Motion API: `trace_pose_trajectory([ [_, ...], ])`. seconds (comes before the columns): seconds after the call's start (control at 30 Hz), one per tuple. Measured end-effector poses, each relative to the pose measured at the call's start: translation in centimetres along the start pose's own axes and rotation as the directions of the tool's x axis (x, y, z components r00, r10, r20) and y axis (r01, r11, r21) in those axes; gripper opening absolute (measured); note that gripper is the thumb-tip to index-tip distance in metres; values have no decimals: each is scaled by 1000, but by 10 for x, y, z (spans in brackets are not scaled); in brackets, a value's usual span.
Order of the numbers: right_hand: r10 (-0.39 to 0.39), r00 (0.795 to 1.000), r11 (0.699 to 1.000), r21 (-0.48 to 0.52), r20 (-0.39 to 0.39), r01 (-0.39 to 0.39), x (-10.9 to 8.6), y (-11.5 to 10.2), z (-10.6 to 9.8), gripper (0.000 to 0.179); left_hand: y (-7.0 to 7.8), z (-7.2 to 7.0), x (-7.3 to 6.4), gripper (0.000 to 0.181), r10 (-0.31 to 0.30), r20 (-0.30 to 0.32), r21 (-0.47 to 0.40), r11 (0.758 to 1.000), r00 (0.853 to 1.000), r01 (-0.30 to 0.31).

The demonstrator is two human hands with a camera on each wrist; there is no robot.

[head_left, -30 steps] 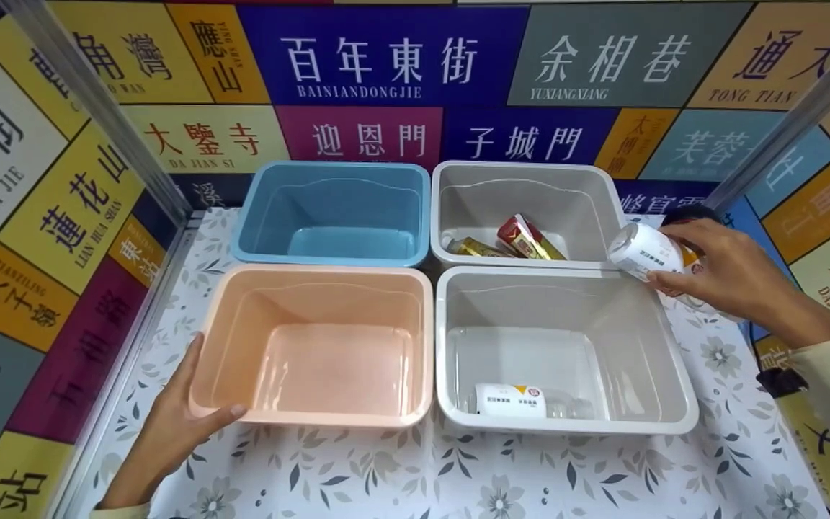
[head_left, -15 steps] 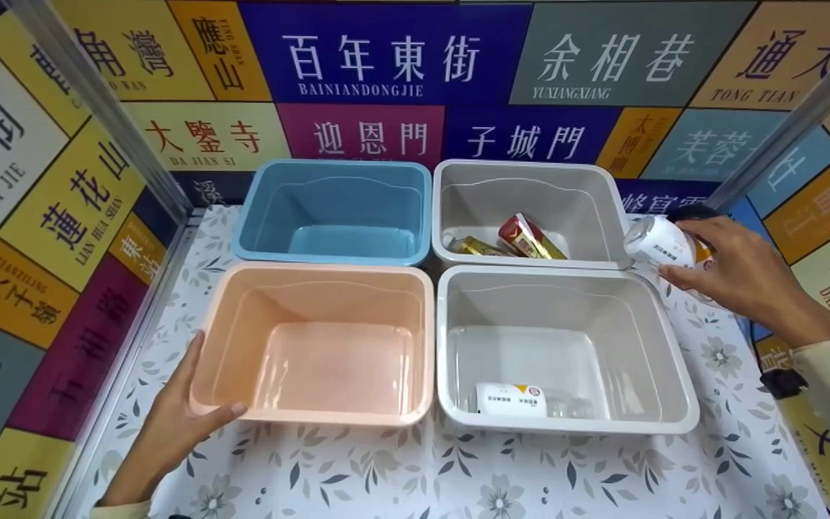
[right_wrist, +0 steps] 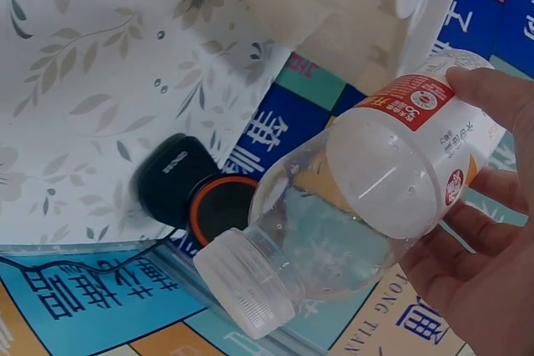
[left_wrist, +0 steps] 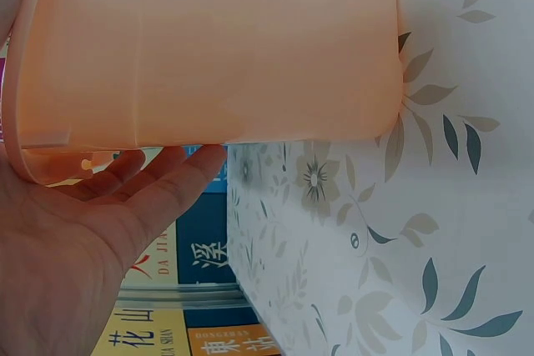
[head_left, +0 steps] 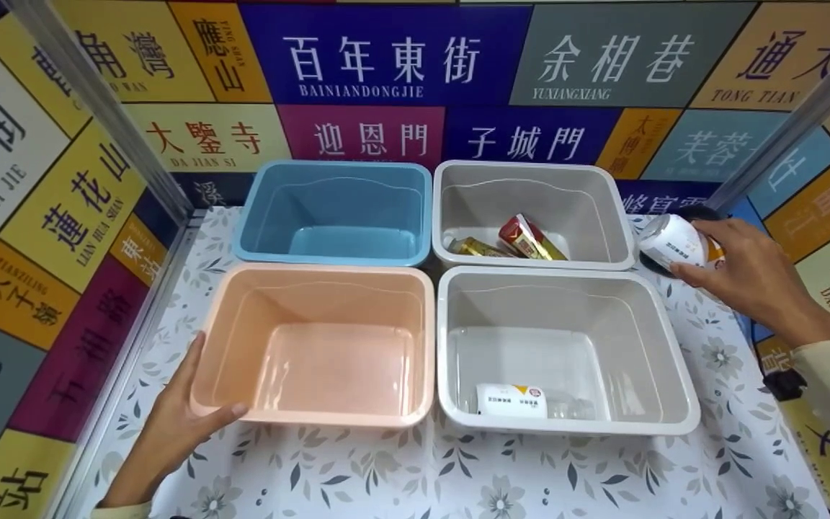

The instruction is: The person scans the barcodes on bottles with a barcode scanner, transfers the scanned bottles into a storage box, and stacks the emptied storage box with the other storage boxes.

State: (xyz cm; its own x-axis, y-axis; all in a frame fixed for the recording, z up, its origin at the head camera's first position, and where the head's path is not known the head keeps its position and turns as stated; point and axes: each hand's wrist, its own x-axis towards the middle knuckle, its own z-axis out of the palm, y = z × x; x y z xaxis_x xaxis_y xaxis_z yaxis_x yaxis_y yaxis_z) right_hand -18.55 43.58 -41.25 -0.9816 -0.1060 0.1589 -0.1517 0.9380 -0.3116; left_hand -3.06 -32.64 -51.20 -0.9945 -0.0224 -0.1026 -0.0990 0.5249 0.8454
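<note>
My right hand [head_left: 753, 277] grips a clear plastic bottle [head_left: 674, 241] with a white label, right of the grey bins. In the right wrist view, the bottle [right_wrist: 359, 181] tilts with its white cap [right_wrist: 248, 281] pointing down-left; fingers and thumb hold its labelled body. Left hand [head_left: 181, 411] rests at the near left corner of the peach bin [head_left: 314, 418], thumb over the front rim and fingers straight along the outer side [left_wrist: 200, 56]. A similar white-labelled bottle [head_left: 510, 401] lies inside the near grey bin [head_left: 566, 425].
A far grey bin [head_left: 530, 169] holds a red-and-gold can [head_left: 530, 238] and a gold item [head_left: 480, 247]. Beside it stands a blue bin [head_left: 332, 256]. A black device with an orange ring [right_wrist: 179, 177] and a cable sits near the table's edge. Printed panels [head_left: 386, 65] surround the table.
My right hand has carried the bottle a little rightward, away from the grey bins. The left hand and the bins have stayed in place.
</note>
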Motion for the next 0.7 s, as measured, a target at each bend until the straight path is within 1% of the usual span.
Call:
trace_pose_trajectory([
  [0.23,14,999,1000,-2,-33,-14,0,12,9,74,3,1,-1,128,-16,3,3,1000,1000,16],
  [0.4,18,999,1000,-17,-41,-19,1,20,13,77,4,1,-1,127,-28,4,-2,1000,1000,28],
  [0.63,12,997,1000,-17,-73,-14,-1,30,19,76,2,-1,-1,129,-4,4,29,1000,1000,4],
  [0.7,18,996,1000,-8,-82,-19,-2,34,21,76,2,-1,0,129,-8,4,31,999,1000,8],
])
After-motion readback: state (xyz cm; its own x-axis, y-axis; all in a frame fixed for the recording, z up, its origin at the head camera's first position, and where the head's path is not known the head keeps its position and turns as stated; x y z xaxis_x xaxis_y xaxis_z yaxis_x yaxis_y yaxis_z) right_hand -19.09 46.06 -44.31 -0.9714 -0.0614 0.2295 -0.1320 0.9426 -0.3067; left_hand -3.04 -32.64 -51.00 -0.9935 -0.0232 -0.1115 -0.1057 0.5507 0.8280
